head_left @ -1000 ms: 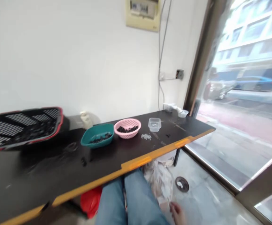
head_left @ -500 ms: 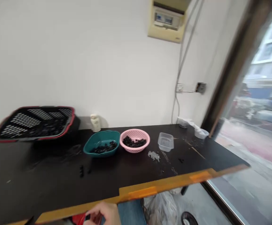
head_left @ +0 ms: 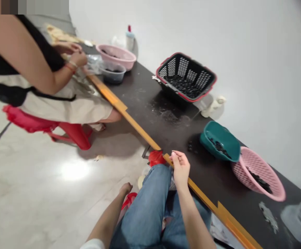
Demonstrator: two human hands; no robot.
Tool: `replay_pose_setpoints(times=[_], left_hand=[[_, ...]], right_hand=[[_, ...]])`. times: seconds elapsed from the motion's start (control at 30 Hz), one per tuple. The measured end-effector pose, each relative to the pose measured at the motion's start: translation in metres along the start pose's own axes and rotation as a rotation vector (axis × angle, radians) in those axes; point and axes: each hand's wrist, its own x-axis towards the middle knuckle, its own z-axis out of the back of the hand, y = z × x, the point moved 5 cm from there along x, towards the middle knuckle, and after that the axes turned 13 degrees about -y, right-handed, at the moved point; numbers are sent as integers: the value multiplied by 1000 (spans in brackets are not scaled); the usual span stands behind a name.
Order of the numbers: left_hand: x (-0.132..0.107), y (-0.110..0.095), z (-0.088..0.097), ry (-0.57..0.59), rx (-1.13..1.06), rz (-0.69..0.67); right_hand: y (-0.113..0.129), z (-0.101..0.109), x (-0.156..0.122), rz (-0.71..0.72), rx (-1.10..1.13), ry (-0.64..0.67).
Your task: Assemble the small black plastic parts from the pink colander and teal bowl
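Now the left hand (head_left: 126, 188) and right hand (head_left: 180, 169) both show, unlike before: left fingers unclear, right fingertips together at the orange-edged black table (head_left: 147, 117).

Teal basin (head_left: 224, 133), black pieces (head_left: 189, 146), pink mesh colander (head_left: 244, 171), red-rimmed black lattice basket (head_left: 184, 67), orange-edged dark table (head_left: 176, 138)

No text, label, brand, number or sign is showing legibly; the pale container (head_left: 214, 106) near the wall (head_left: 251, 52) and the red-topped bottle (head_left: 130, 40) are appearing too small and blurred for reading.
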Motion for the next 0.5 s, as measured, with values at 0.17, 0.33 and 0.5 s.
replay_pose_setpoints(times=[0.17, 0.33, 0.5], left_hand=[[45, 30, -31, -2, -53, 68], [88, 33, -47, -44, -54, 57], [130, 29, -50, -94, -41, -2]], right_hand=[[-6, -21, 3, 14, -166, 38], [-5, -19, 13, 83, -336, -15], [-7, -18, 13, 116, -421, -103]])
